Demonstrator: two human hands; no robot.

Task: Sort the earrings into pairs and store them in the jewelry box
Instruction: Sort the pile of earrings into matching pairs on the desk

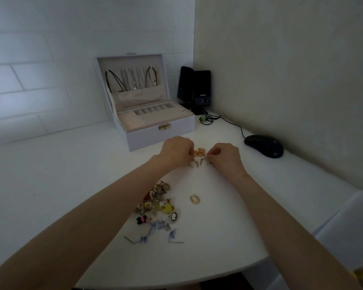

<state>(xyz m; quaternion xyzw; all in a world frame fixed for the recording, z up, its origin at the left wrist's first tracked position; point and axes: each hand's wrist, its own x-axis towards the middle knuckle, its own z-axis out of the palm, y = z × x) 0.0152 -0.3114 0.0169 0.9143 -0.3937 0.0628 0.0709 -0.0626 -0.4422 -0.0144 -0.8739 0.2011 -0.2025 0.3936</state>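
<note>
White desk (71, 174): our L hand (177, 152) & R hand (224, 158) each pinch small silver earrings (194, 164) just in front of open jewelry box (159, 138); mixed earring pile (157, 206) lies nearer us.

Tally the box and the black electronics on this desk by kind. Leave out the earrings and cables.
Jewelry box: 1
Black speakers: 2
Black mouse: 1
Total: 4
</note>
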